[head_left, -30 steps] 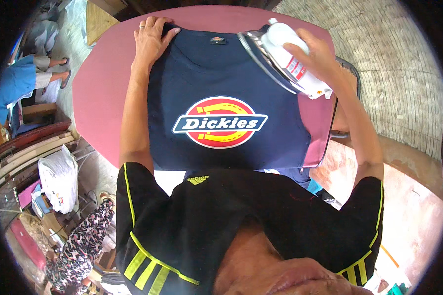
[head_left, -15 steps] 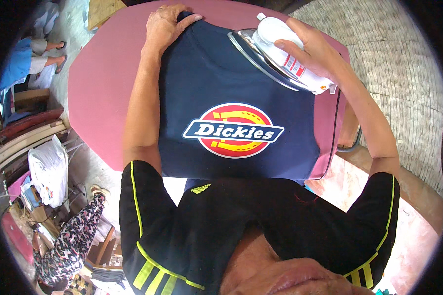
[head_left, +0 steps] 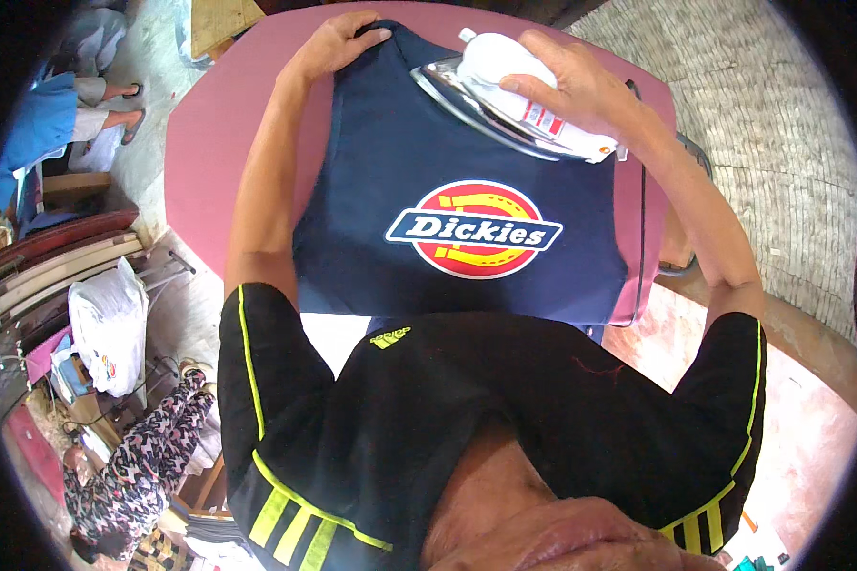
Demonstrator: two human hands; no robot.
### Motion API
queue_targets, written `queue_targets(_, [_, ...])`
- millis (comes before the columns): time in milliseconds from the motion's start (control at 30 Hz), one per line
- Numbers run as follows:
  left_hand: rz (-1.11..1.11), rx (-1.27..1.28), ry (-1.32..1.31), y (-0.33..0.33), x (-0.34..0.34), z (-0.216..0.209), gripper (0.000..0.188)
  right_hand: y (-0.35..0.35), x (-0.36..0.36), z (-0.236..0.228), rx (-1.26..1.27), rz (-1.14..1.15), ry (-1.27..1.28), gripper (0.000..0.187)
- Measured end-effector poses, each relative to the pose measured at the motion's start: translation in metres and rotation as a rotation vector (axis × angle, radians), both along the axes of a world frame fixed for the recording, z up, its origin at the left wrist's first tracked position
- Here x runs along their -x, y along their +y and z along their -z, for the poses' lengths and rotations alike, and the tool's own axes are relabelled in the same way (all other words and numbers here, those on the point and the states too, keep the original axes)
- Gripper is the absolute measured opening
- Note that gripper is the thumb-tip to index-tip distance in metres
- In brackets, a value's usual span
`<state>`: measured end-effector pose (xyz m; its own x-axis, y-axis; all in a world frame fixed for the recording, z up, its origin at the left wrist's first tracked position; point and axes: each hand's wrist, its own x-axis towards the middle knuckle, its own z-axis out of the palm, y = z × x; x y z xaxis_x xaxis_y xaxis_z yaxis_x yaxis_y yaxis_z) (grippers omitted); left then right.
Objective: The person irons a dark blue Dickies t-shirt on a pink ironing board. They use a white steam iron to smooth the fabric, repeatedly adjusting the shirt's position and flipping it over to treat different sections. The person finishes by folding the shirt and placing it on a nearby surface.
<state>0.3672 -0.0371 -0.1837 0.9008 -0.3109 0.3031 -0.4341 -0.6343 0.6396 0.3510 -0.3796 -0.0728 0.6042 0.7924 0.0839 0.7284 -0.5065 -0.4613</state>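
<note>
A navy shirt (head_left: 371, 181) with a red, yellow and white printed logo (head_left: 476, 230) lies spread over a pink padded ironing board (head_left: 224, 157). At the shirt's far left corner, my left hand (head_left: 341, 43) is closed on the cloth, thumb on top; its other fingertips are partly hidden. My right hand (head_left: 581, 81) wraps round the handle of a white iron (head_left: 505, 67) with a shiny metal base. The iron rests on the upper right of the shirt, pointed end to the far left, its heel near the shirt's right edge.
A woven mat-like surface (head_left: 733, 114) lies beyond the board to the right. On the left are a white plastic bag (head_left: 109, 324), stacked boards (head_left: 62, 262) and a person in patterned trousers (head_left: 152, 447). Another person's legs (head_left: 114, 105) show at the far left. A wooden table (head_left: 221, 21) stands behind.
The iron, in my right hand, has slid left across the shirt toward the neckline. My left hand stays on the far corner. The whole view has shifted slightly.
</note>
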Motion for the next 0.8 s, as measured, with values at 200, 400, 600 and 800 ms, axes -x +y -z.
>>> queue_targets(200, [0.168,0.103,0.018,0.011,-0.016,0.0,0.022,0.071,0.023,0.003,0.068,0.104,0.004,0.042])
queue_targets(400, [-0.139,0.077,-0.107,0.035,-0.008,0.018,0.026,0.126,-0.006,0.041,-0.131,0.306,-0.055,0.054])
queue_targets(600, [-0.433,-0.012,-0.171,0.007,0.05,0.018,0.023,0.156,-0.037,0.055,-0.207,0.495,-0.03,0.056])
queue_targets(800, [-0.524,-0.077,-0.429,0.028,0.033,0.058,0.016,0.162,-0.02,0.049,-0.117,0.549,0.034,0.061])
